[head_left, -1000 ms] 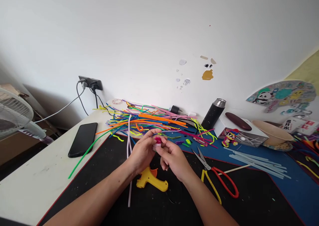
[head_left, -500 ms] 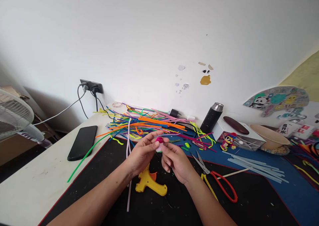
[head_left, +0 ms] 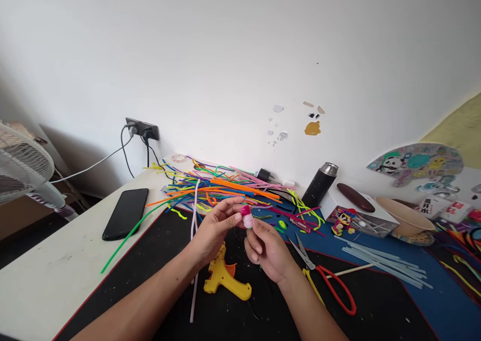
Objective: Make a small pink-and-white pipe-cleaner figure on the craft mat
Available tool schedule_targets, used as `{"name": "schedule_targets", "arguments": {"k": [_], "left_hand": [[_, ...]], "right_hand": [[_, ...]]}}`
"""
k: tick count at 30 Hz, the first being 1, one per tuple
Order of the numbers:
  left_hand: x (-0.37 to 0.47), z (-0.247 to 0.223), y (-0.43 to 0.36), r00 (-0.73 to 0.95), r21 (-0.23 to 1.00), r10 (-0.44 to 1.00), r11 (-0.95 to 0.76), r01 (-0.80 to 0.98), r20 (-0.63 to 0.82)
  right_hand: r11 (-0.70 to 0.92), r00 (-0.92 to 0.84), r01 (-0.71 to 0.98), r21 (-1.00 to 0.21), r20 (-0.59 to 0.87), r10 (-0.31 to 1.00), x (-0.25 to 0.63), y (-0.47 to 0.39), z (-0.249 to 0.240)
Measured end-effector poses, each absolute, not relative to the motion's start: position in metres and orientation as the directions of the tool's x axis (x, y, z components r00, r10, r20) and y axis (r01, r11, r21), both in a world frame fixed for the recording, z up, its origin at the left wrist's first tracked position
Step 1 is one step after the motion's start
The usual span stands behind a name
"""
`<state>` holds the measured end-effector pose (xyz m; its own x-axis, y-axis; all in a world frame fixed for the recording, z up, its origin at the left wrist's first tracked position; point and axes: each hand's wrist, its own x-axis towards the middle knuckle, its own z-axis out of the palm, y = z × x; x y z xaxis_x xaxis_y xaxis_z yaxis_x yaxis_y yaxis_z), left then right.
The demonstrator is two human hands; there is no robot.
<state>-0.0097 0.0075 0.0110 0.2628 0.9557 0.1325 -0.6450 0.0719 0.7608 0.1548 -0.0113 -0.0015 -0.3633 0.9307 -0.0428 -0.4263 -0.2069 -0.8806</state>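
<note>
A black phone (head_left: 125, 214) lies left of the left hand (head_left: 211, 229), whose thumb and fingers pinch a small magenta-and-white piece (head_left: 247, 217) — raised over the dark mat (head_left: 158, 268) — while the right hand (head_left: 268, 246) grips its white end, near open scissors (head_left: 308, 264).

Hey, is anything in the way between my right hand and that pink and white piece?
Nothing visible: the right hand appears to pinch the white end of the pink-and-white piece, and the left hand holds its pink end. The yellow glue gun lies lower down, not between them.
</note>
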Motion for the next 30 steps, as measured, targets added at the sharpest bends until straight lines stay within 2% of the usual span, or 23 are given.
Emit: {"name": "schedule_targets", "arguments": {"k": [8,15,30], "left_hand": [[-0.009,0.012,0.006,0.223,0.793,0.957,-0.011,-0.609,0.185],[-0.009,0.014,0.004,0.225,0.828,0.96,-0.01,-0.561,0.165],[-0.005,0.001,0.007,0.162,0.851,0.964,-0.098,-0.516,0.209]], "right_hand": [[-0.24,-0.406,-0.434,-0.868,-0.049,0.913,0.156,-0.012,-0.001],[-0.273,-0.426,-0.452,-0.849,-0.064,0.903,0.157,-0.01,-0.006],[-0.274,-0.39,-0.462,-0.844,-0.084,0.917,0.155,-0.01,-0.007]]}}
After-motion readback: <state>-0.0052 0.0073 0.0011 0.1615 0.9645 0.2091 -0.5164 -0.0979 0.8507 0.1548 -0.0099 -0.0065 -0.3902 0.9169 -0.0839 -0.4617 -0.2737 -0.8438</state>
